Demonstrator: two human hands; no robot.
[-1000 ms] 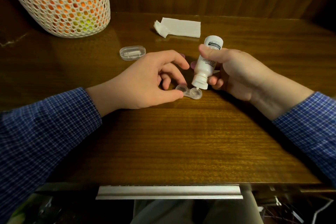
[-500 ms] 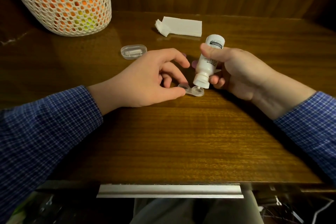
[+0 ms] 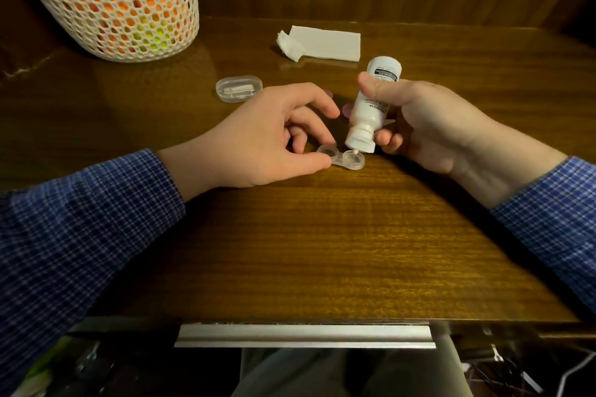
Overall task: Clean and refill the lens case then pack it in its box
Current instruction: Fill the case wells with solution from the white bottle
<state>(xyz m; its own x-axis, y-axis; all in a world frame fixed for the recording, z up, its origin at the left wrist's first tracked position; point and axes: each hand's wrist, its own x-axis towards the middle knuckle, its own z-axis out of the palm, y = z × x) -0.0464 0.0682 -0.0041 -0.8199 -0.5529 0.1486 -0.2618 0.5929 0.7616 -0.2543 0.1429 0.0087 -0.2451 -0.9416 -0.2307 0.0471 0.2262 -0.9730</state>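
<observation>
A clear two-well lens case [image 3: 342,159] lies uncapped on the wooden table [image 3: 322,251]. My left hand [image 3: 264,142] pinches its left well between thumb and a finger. My right hand [image 3: 429,126] grips a white solution bottle [image 3: 371,108] upside down and tilted, its nozzle tip just over the right well. Two purple caps [image 3: 347,109] peek out behind my left fingers, mostly hidden. A small clear oval box [image 3: 239,88] sits closed behind my left hand.
A folded white tissue [image 3: 322,43] lies at the back of the table. A tall white mesh basket [image 3: 109,0] with orange and yellow contents stands at the back left. A wooden wall closes the rear; a metal drawer handle [image 3: 304,335] runs below the front edge.
The bottle's nozzle stays over the right well, dipping slightly closer. My left hand keeps its pinch on the case. The hands have hardly shifted.
</observation>
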